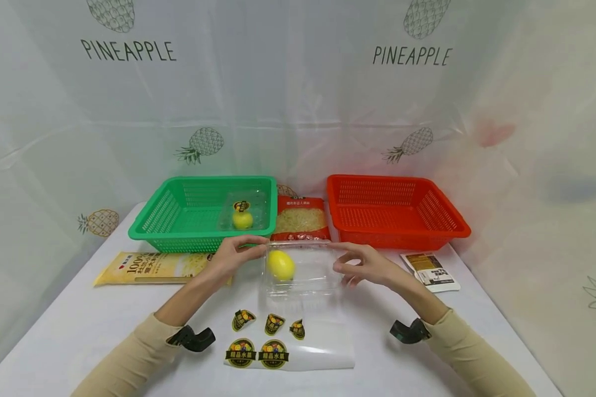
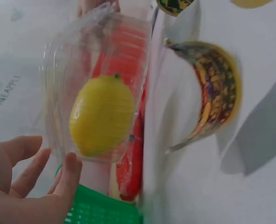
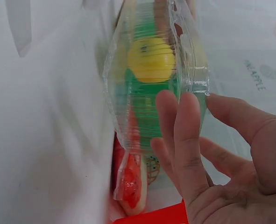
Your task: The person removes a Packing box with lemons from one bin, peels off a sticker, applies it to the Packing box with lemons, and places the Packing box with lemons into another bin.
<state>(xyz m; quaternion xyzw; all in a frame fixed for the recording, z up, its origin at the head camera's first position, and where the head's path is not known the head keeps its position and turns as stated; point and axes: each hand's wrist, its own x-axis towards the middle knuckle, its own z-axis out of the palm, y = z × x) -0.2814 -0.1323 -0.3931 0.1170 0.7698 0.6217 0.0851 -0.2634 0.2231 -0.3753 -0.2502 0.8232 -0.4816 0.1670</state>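
A clear plastic fruit box [image 1: 310, 270] stands in the middle of the white table, a yellow lemon [image 1: 281, 266] inside toward its left end. My left hand [image 1: 240, 251] touches the upper left corner with nearly straight fingers; in the left wrist view the thumb stands apart from the rim. At the opposite end, my right hand [image 1: 362, 263] pinches the rim between thumb and fingertips [image 3: 189, 100]. On the near side lies a glossy sticker sheet [image 1: 323, 353] bearing round black-and-gold fruit labels [image 1: 273, 353]; some labels [image 1: 273, 323] curl upward.
Behind to the left is a green basket [image 1: 203, 237] with another clear box [image 1: 225, 209] and lemon [image 1: 242, 220]. A red basket [image 1: 397, 237] is at the back right, a red pasta bag [image 1: 300, 218] between them. A yellow bag [image 1: 149, 267] and white-brown packet [image 1: 431, 271] flank the hands.
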